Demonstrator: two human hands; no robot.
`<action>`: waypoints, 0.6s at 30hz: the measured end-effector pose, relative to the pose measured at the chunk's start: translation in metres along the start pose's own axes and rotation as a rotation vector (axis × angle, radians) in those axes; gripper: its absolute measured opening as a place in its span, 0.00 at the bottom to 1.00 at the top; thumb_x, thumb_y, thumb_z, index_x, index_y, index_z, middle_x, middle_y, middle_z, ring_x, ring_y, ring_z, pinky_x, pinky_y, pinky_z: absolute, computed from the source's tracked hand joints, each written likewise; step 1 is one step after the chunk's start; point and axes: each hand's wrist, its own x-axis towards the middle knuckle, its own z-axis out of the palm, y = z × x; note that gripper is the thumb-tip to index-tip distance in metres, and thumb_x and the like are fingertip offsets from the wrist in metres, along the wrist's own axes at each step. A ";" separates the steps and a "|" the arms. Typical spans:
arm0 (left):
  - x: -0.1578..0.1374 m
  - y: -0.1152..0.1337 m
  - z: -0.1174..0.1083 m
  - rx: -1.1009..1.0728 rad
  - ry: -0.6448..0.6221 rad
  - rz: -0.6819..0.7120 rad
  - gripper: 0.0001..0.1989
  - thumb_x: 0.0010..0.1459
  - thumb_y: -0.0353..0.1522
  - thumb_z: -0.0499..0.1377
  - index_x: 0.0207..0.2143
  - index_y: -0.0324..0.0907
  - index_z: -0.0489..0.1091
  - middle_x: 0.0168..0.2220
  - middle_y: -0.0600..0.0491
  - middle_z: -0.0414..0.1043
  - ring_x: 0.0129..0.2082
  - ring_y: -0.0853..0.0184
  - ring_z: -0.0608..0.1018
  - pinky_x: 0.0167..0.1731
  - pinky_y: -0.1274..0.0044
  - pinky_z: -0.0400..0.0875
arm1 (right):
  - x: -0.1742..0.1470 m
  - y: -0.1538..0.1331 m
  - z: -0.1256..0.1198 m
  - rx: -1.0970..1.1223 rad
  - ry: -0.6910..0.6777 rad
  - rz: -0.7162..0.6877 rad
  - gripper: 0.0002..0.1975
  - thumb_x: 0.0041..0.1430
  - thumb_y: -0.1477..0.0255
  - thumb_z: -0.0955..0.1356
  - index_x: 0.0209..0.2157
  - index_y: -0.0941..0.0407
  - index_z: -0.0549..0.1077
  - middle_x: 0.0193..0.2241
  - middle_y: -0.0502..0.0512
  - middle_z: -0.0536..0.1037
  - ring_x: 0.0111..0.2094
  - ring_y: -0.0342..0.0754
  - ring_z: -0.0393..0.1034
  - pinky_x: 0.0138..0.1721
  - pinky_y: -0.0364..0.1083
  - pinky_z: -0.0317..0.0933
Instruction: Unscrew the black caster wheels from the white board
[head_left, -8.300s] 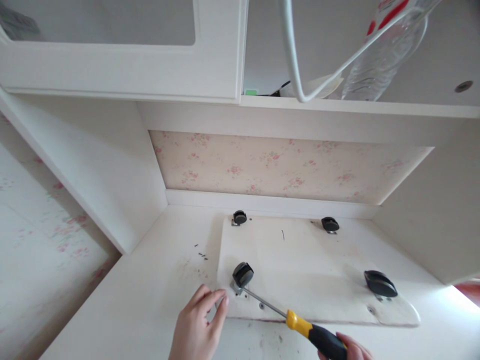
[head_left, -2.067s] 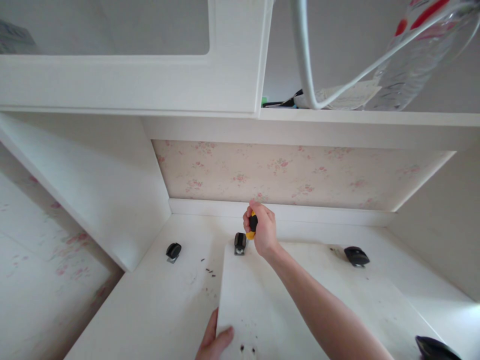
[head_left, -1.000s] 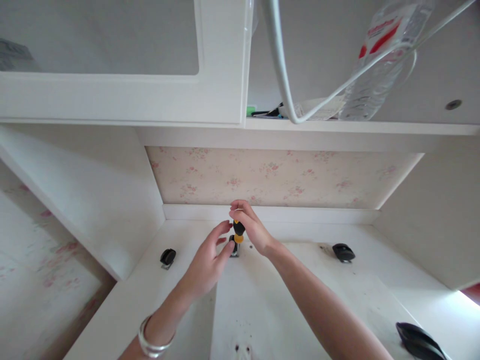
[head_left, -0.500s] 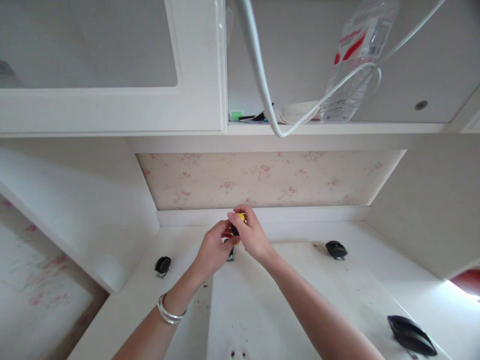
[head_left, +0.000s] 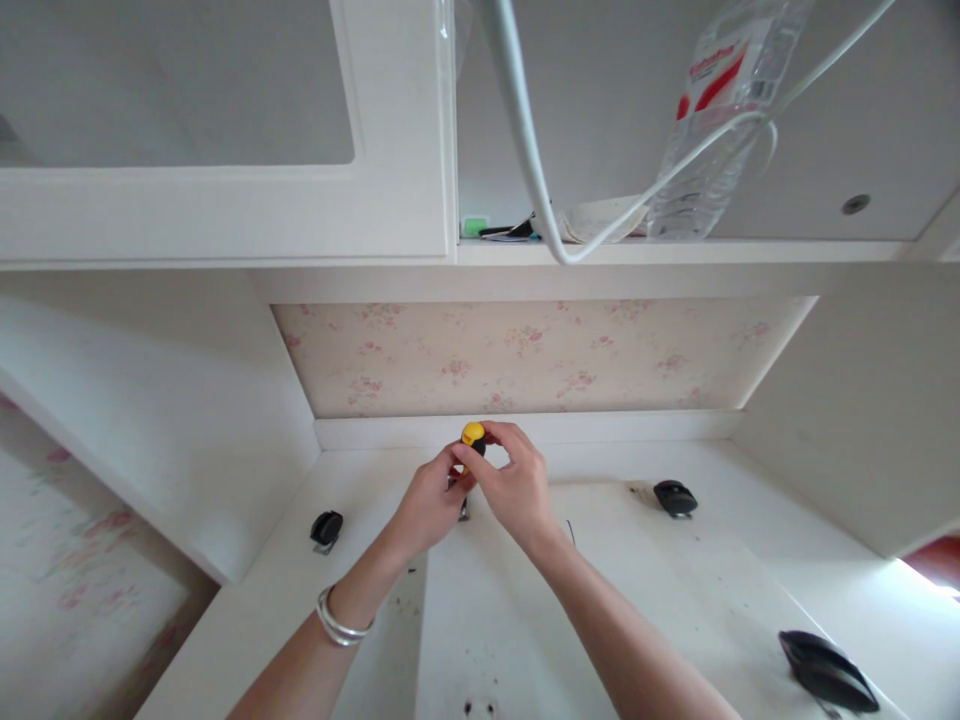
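A short screwdriver with a yellow and black handle [head_left: 473, 434] stands roughly upright between my two hands over the white panel. My right hand [head_left: 517, 475] pinches the handle from the right with thumb and fingers. Lower down, my left hand [head_left: 433, 500] is closed around the bottom of the screwdriver; its tip is hidden by the fingers. Just below the fingertips, a black caster [head_left: 463, 508] with a metal bracket shows in part on the white panel [head_left: 510, 590]. A silver bangle [head_left: 337, 620] circles my left wrist.
More black casters sit on the panel at left [head_left: 326, 528], right [head_left: 675, 497] and front right [head_left: 827, 671]. Above is an open shelf [head_left: 675, 252] with a clear plastic bottle [head_left: 697, 150] and small items. A white cable [head_left: 529, 140] hangs in front. White side boards flank the panel.
My right hand has turned around the handle and shifted slightly right, so more of the yellow top shows. The left hand has barely moved. A small dark line now shows beside my right wrist.
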 end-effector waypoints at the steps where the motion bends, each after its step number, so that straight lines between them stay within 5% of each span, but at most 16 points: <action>1: 0.001 0.000 0.001 -0.001 0.000 0.001 0.13 0.61 0.32 0.57 0.49 0.41 0.69 0.37 0.50 0.78 0.37 0.61 0.79 0.43 0.70 0.72 | 0.000 -0.001 -0.001 -0.002 0.000 -0.003 0.09 0.57 0.66 0.72 0.39 0.53 0.75 0.38 0.54 0.77 0.39 0.49 0.70 0.43 0.49 0.64; 12: 0.000 0.008 0.003 0.042 0.108 0.009 0.12 0.57 0.31 0.59 0.45 0.43 0.71 0.41 0.51 0.78 0.37 0.64 0.79 0.40 0.73 0.72 | -0.008 0.006 -0.003 0.004 -0.042 0.037 0.19 0.60 0.64 0.69 0.52 0.55 0.71 0.44 0.58 0.79 0.44 0.52 0.73 0.49 0.53 0.65; 18: -0.002 0.002 0.011 0.103 0.165 0.041 0.05 0.54 0.26 0.58 0.35 0.41 0.71 0.35 0.51 0.75 0.34 0.64 0.76 0.36 0.73 0.70 | -0.011 0.008 0.000 0.021 -0.008 0.083 0.19 0.55 0.65 0.73 0.47 0.54 0.70 0.43 0.58 0.77 0.43 0.52 0.73 0.47 0.53 0.67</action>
